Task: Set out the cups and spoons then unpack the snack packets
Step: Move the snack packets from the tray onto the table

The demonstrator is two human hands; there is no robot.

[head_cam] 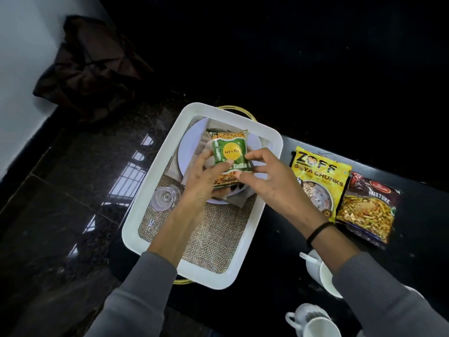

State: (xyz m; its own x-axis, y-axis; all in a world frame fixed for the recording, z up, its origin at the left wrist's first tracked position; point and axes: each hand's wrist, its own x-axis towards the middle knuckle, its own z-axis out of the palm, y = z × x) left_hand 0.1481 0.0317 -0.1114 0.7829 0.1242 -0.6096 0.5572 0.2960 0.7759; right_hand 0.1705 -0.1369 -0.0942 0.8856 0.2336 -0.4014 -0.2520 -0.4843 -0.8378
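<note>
A green snack packet (229, 152) with a yellow circle is held over the white tray (155, 181). My left hand (204, 181) grips its lower left side, thumb across the front. My right hand (264, 176) pinches its right edge. On the black table to the right lie a yellow soya chunks packet (320, 176) and a dark mixture packet (369, 205). White cups (315, 268) stand at the lower right, one with a spoon (307, 256) in it, partly hidden by my right sleeve. Another white cup (313, 322) sits at the bottom edge.
Inside the tray lie a burlap mat (213, 237), a white plate (187, 152), a folded napkin and a clear glass (163, 198) on its side. A gold ring stand shows under the tray. A dark cloth bag (90, 66) sits on the glossy floor at the left.
</note>
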